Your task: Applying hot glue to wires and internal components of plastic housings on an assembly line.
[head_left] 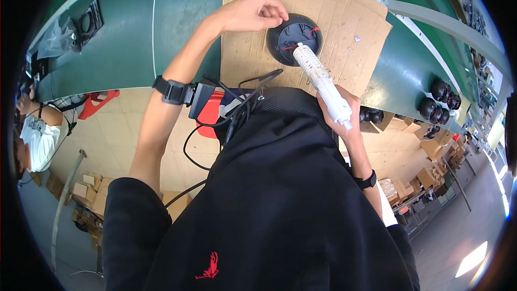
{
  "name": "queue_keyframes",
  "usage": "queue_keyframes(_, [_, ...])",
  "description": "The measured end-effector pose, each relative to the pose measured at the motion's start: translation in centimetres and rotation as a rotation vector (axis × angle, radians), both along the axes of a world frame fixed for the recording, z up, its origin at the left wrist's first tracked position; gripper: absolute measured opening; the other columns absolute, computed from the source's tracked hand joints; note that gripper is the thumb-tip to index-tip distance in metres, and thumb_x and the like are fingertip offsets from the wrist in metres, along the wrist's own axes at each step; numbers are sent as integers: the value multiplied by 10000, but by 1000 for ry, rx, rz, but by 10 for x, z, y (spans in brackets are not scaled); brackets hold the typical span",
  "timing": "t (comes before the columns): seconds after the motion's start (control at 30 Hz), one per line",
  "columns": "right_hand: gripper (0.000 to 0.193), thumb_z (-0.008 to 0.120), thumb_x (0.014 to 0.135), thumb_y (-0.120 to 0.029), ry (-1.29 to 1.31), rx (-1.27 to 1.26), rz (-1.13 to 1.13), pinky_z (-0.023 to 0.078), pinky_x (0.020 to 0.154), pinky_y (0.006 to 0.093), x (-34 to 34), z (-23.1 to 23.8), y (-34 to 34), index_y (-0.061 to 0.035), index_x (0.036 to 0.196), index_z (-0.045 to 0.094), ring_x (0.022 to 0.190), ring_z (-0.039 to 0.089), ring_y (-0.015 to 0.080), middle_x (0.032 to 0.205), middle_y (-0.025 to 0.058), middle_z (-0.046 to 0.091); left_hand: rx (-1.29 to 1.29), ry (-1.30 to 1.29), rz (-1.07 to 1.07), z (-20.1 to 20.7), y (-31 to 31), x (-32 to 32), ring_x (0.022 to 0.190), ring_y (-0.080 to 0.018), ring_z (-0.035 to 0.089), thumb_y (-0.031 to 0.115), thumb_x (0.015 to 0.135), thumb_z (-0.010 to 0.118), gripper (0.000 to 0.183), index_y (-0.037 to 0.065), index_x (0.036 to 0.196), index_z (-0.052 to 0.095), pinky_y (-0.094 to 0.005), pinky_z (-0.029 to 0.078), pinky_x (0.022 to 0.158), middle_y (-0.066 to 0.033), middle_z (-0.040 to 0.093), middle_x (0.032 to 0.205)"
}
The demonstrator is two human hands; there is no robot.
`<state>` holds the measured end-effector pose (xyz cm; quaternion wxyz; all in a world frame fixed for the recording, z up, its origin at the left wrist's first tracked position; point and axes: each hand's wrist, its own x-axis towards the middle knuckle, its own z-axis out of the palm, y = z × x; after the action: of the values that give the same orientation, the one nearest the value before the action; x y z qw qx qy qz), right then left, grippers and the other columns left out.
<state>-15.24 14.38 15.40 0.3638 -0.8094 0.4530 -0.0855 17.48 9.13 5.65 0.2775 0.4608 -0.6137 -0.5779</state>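
The round housing (293, 35) is made of smooth black plastic, the ribbed tool (324, 84) of what looks like white plastic, the sheet (344, 24) of matt cardboard, the garment (261, 199) of matt black cloth.

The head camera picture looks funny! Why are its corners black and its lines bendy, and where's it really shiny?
Head view: the fisheye lens leaves black corners and bends straight things, like the pale metal bar; head view: a dazzling light patch lies on the grey floor; head view: the white tool in the right hand looks fairly sharp.
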Motion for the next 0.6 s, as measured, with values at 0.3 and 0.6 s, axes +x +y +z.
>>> queue_keyframes(0.3, [105, 754, 844, -68, -16, 20, 3, 531, 597, 334, -2, -6, 2, 14, 894, 711, 657, 711, 274, 737, 129, 676, 45, -52, -151, 3, -29, -23, 745, -117, 605, 141, 900, 725, 334, 19, 1210, 702, -295, 514, 709, -29, 683, 857])
queue_keyframes(0.6, [127, 767, 838, -79, -18, 19, -49, 542, 617, 333, -6, -1, 2, 15, 908, 718, 698, 723, 283, 794, 144, 709, -3, -4, -324, 7, -52, -42, 712, -125, 609, 135, 836, 781, 379, 15, 1191, 727, -296, 505, 674, -39, 689, 807])
